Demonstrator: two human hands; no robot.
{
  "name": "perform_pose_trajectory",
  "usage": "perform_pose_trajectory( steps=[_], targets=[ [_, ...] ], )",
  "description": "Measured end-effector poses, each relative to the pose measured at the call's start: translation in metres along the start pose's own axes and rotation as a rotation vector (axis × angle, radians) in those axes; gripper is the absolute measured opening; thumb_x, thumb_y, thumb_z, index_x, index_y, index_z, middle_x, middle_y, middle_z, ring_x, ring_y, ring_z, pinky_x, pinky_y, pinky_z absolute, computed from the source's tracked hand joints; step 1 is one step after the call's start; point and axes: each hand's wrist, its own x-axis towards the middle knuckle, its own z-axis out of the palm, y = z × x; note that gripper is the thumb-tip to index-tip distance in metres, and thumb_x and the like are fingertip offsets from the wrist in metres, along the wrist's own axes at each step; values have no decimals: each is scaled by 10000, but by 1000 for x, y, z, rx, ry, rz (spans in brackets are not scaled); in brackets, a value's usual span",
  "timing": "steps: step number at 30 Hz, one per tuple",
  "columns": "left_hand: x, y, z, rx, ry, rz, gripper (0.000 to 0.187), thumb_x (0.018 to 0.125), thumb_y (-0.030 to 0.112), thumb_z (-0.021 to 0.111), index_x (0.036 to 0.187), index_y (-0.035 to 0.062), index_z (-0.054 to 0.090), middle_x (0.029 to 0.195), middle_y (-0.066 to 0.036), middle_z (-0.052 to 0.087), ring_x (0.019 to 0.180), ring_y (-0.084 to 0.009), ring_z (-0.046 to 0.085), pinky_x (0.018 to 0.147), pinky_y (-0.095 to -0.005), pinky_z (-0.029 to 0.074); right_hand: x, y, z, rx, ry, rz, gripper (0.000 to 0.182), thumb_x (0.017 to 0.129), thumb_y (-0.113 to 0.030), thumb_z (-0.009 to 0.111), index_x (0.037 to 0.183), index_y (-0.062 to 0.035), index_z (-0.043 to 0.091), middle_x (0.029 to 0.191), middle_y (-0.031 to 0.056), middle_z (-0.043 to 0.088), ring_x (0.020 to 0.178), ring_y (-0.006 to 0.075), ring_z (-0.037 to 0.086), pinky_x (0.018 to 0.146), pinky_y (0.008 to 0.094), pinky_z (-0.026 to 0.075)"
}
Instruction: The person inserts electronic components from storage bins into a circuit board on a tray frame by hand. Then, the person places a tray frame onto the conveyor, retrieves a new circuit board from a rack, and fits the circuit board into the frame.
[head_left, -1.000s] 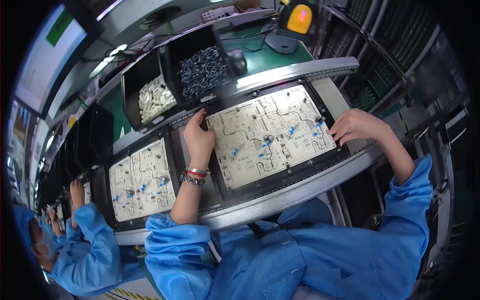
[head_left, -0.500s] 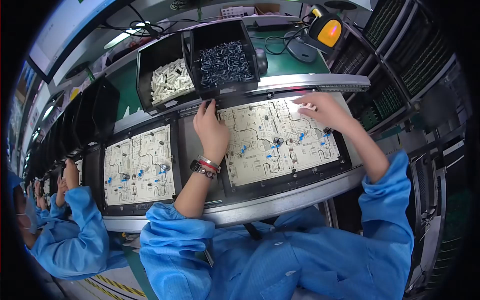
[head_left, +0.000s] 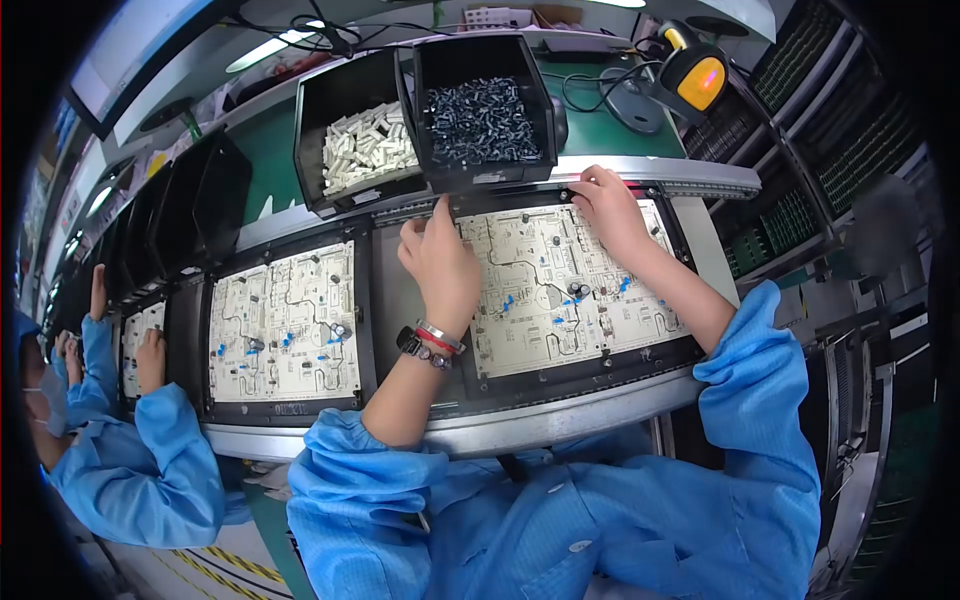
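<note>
A cream circuit board (head_left: 535, 335) sits in a black frame (head_left: 530, 377) before me, with blue parts and dark round capacitors on it. My left hand (head_left: 441, 270) is at the frame's upper left corner, one finger stretched toward the rear edge and the others bent apart from it. I see nothing held there. At the rear edge, toward the right, my right hand (head_left: 612, 215) has its fingertips drawn together close to the rail. Whatever those fingers hold, if anything, is hidden.
Behind the board stand a black bin of white pieces (head_left: 368, 150) and a black bin of dark pieces (head_left: 482, 122). A yellow-and-black scanner (head_left: 700, 80) is at the back right. Another framed board (head_left: 285, 325) lies left, and a co-worker in a blue sleeve (head_left: 165, 465) works beyond it.
My right hand has moved left and back to the frame's rear edge; white pieces earlier visible in its fingers no longer show. My left hand's fingers have spread. The camera view has shifted slightly.
</note>
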Motion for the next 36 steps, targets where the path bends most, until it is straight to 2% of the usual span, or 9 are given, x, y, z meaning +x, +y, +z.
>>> perform_pose_trajectory(
  steps=[10,16,19,21,26,28,30,32,36],
  targets=[
    [0,-6,7,-381,-40,-113,587,658,-100,590,1218,63,531,1091,-95,636,1096,-261,509,967,-337,373,7,-22,0,211,-81,253,125,722,-100,664,709,4,598,769,143,585,789,324,567,732,399,454],
    [4,-10,2,-190,-148,-52,652,706,19,596,1325,97,408,1126,-55,626,1172,-221,441,990,-412,279,2,28,-36,469,-359,244,216,784,-83,642,988,-13,659,888,89,654,757,134,594,706,283,476],
    [6,-2,-20,-92,-319,-50,699,737,134,605,1375,116,323,1256,-74,531,1215,-281,383,1001,-451,220,-16,73,-64,-217,3,118,191,745,-111,667,919,-30,668,838,117,581,883,306,547,821,375,449],
    [7,-2,-23,-52,-380,-49,733,749,194,625,1395,125,286,1323,-184,435,1216,-348,360,1017,-471,199,-28,89,-65,-177,-47,178,213,741,-94,666,944,-29,661,860,121,579,902,297,545,827,369,438],
    [4,-7,-6,-147,-541,-13,843,736,226,640,1429,175,164,1475,-135,151,1282,-504,154,1016,-594,159,-29,87,-58,-305,-57,207,84,758,-106,649,788,-28,657,834,88,583,911,277,540,809,339,425],
    [4,-3,-9,-164,-586,39,890,730,247,656,1442,234,122,1510,-124,34,1294,-547,80,1019,-622,136,-24,85,-52,-309,0,170,131,747,-136,664,701,-17,632,757,90,602,825,268,577,733,333,446],
    [5,4,-14,-155,-671,-8,946,708,273,681,1437,330,81,1514,-103,-71,1286,-581,-45,1013,-651,103,-21,80,-45,-63,-111,586,132,727,-179,672,732,-48,682,741,125,643,761,284,615,726,377,473],
    [7,4,-14,-170,-662,-16,952,696,276,686,1437,339,92,1515,-116,-42,1290,-575,-59,1007,-656,101,-22,93,-38,-46,3,501,173,719,-171,684,705,0,658,653,155,625,603,269,616,578,362,462],
    [4,10,-14,-146,-664,-39,941,677,291,690,1436,328,136,1515,-129,-13,1287,-577,-75,984,-686,90,18,57,-80,-245,-487,334,196,746,-178,650,747,16,678,666,185,627,626,324,619,617,391,482]
  ],
)
